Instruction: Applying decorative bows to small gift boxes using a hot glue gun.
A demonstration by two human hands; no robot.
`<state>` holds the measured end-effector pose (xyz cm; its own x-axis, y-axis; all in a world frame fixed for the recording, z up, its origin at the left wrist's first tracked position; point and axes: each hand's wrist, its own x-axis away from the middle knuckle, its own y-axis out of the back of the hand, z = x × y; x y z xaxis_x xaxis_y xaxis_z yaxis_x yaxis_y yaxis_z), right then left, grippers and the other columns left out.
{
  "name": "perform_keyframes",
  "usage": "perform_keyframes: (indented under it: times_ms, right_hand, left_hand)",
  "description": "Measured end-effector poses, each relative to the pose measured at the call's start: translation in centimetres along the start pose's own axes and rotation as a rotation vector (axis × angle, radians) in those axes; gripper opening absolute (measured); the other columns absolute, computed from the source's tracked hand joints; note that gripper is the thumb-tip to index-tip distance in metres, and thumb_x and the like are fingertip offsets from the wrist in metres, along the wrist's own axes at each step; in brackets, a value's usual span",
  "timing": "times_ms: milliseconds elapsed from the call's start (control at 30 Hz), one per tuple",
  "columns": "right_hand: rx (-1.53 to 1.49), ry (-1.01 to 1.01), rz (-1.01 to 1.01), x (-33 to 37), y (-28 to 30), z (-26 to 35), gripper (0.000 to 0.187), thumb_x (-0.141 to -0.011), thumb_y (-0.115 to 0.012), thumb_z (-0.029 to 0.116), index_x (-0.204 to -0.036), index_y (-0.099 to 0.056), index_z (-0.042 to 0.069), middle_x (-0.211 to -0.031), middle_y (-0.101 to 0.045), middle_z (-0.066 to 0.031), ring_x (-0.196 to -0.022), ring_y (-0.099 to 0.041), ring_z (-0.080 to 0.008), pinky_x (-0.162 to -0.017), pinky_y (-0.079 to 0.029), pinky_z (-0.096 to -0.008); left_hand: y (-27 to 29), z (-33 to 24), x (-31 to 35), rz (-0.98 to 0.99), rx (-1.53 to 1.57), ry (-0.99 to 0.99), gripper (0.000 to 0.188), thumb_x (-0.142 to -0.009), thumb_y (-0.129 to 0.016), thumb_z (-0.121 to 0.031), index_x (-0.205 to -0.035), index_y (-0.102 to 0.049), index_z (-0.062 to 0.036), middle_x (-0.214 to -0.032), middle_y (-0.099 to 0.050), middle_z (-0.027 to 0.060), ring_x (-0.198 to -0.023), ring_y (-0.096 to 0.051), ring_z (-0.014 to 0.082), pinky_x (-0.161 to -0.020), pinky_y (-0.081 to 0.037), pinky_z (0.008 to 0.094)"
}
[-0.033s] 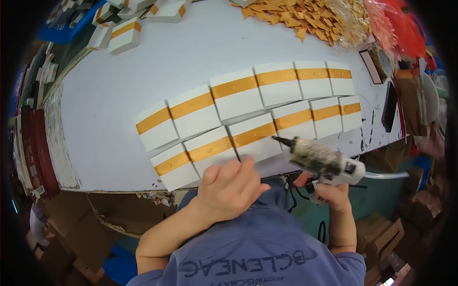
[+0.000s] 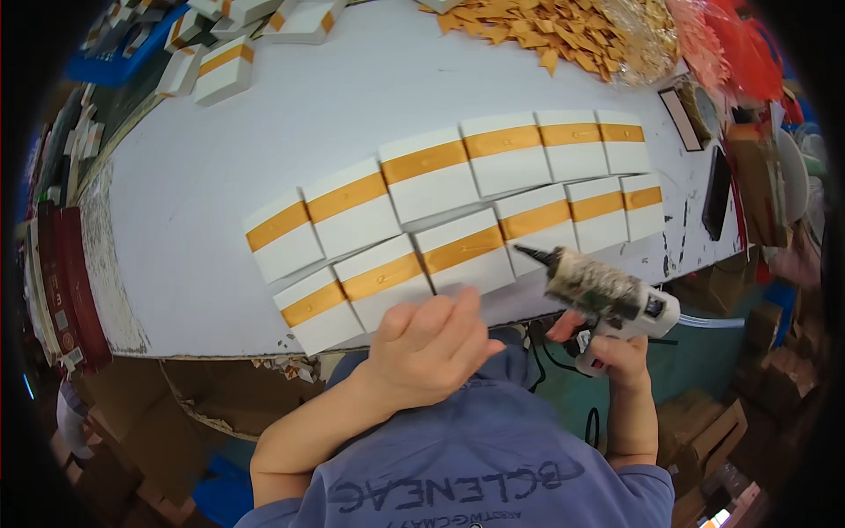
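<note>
My right hand (image 2: 623, 359) is wrapped round the handle of a hot glue gun (image 2: 598, 286), white at the back with a stained, worn barrel. Its dark nozzle points left, over the near row of small white boxes (image 2: 387, 295). These boxes stand in two curved rows, each crossed by a gold ribbon band (image 2: 462, 249). Small clear blobs show on several bands. My left hand (image 2: 431, 348) is closed, with fingers curled, at the table's near edge beside the near row's third box (image 2: 475, 273). Whatever its fingers may hold is hidden.
Gold ribbon bows (image 2: 563, 35) lie heaped at the far side, beside clear plastic and a red bag (image 2: 748, 53). More white boxes (image 2: 224, 72) lie at the far left near a blue crate (image 2: 110, 66). A dark phone (image 2: 717, 194) rests at the right edge.
The glue gun and my right hand have shifted slightly right, and the nozzle has moved off the third box's ribbon. My left hand has barely moved.
</note>
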<state>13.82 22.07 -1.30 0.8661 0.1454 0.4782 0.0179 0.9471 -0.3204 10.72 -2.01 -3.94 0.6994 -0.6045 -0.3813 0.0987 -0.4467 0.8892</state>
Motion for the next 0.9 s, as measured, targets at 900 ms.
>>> perform_keyframes:
  times_ms: [900]
  right_hand:
    - [0.074, 0.335, -0.353, 2.2, 9.2, 1.3, 0.037, -0.072, -0.058, 0.019, -0.102, -0.054, -0.002, -0.086, -0.061, -0.0123, -0.082, -0.06, -0.0202, -0.071, -0.046, -0.0296]
  left_hand:
    - [-5.4, -5.4, -11.9, 0.16, 0.043, -0.376, 0.039, -0.065, -0.065, -0.043, -0.083, -0.055, -0.0105, -0.121, -0.048, 0.0134, -0.093, -0.043, 0.0208, -0.08, -0.028, 0.0328]
